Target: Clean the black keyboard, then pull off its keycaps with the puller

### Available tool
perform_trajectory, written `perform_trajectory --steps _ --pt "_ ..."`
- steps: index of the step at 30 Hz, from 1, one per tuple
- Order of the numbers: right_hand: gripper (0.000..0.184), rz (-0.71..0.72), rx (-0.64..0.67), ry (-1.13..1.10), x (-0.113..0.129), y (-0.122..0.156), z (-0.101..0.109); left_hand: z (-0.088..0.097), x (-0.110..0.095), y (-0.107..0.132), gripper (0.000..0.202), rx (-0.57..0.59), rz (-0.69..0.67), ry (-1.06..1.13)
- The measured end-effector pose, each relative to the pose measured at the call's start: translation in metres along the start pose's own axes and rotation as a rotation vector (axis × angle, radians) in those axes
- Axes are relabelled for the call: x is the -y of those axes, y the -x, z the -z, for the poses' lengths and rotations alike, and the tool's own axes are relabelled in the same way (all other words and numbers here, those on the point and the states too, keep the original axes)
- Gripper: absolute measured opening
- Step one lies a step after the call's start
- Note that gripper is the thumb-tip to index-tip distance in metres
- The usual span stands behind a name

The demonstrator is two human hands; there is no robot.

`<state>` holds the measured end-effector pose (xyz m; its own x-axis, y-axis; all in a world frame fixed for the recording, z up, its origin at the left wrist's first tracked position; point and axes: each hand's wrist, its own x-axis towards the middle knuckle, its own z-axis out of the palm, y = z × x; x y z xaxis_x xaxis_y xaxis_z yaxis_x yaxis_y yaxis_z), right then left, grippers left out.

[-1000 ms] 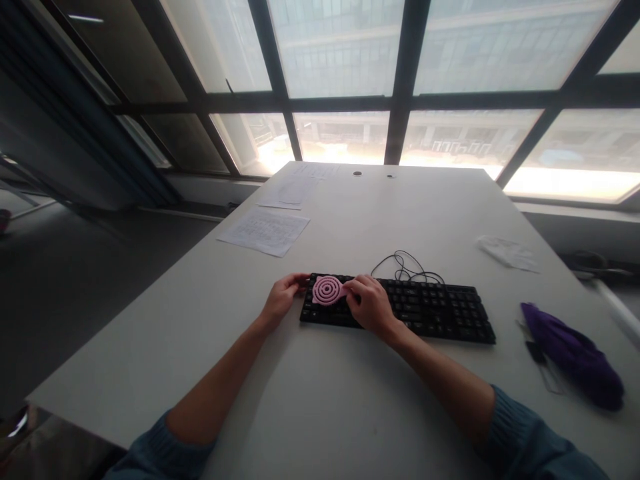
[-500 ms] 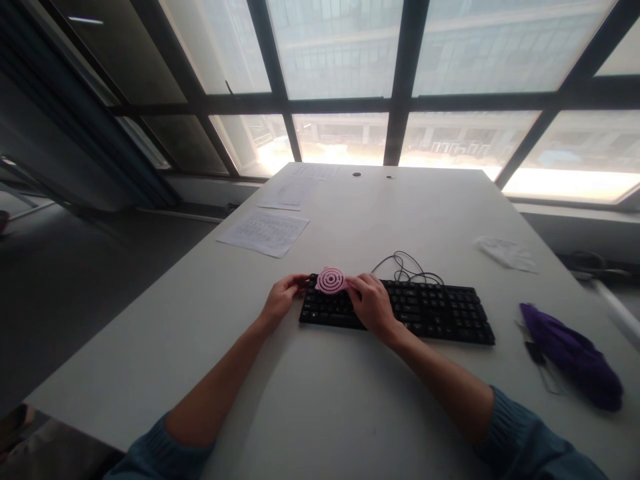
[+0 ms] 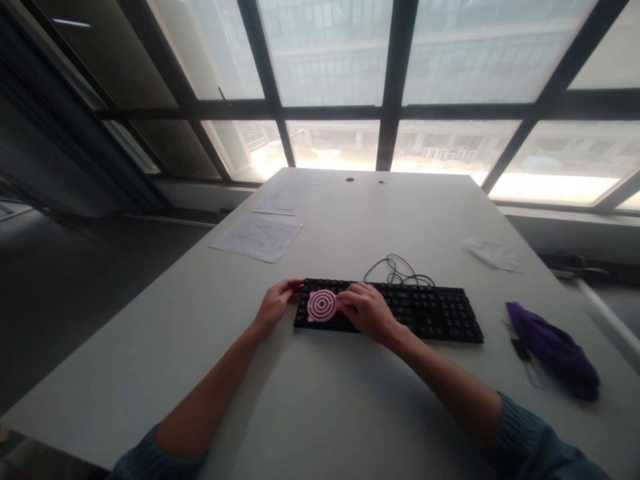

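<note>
A black keyboard [image 3: 425, 313] lies on the white table, its cable bunched behind it. At its upper left corner my left hand [image 3: 274, 305] grips the edge, thumb and fingers closed around it. My right hand [image 3: 369, 309] reaches over the middle of the keyboard. Pinched between its thumb and fingers is the right end of a pink round piece with concentric rings [image 3: 322, 305] and small pointed corners. That piece is over the left-hand keys; whether it touches them I cannot tell.
Written paper sheets [image 3: 257, 237] lie at the back left of the table [image 3: 320, 413]. To the right are a crumpled clear wrapper [image 3: 493, 255], a purple cloth bundle [image 3: 553, 353] and a small black-and-metal tool [image 3: 523, 353]. The black cable [image 3: 400, 270] loops behind the keyboard. Windows stand beyond.
My right hand has moved the pink ringed piece toward me, from the keyboard's back rows onto its middle and front rows at the left. My left hand stays at the corner. The view has shifted slightly.
</note>
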<state>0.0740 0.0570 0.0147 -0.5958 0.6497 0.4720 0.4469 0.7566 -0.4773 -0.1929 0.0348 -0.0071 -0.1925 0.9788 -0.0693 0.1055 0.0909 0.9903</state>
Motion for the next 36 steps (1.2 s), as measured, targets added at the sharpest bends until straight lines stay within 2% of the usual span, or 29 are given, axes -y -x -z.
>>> perform_trajectory --steps 5,9,13,24,29,36 --pt "0.020 0.004 0.013 -0.036 -0.014 0.022 0.017 0.001 0.002 -0.001 0.037 0.004 0.009 0.012" --pt "0.022 0.039 0.018 -0.030 -0.021 0.034 0.026 0.001 0.002 -0.001 0.037 -0.007 0.002 0.010" --pt "0.021 0.028 0.006 -0.033 -0.018 0.036 0.023 -0.001 0.002 -0.001 0.037 -0.006 -0.008 -0.001" --pt "0.023 0.045 0.055 -0.016 0.016 0.017 -0.001 0.000 0.000 -0.002 0.037 -0.005 -0.033 -0.022" --pt "0.025 0.044 0.049 -0.013 0.011 0.023 0.003 -0.002 0.001 -0.002 0.035 -0.004 -0.028 -0.005" --pt "0.025 0.008 0.041 -0.025 -0.007 0.042 0.021 -0.003 0.000 -0.001 0.037 -0.004 -0.009 0.008"
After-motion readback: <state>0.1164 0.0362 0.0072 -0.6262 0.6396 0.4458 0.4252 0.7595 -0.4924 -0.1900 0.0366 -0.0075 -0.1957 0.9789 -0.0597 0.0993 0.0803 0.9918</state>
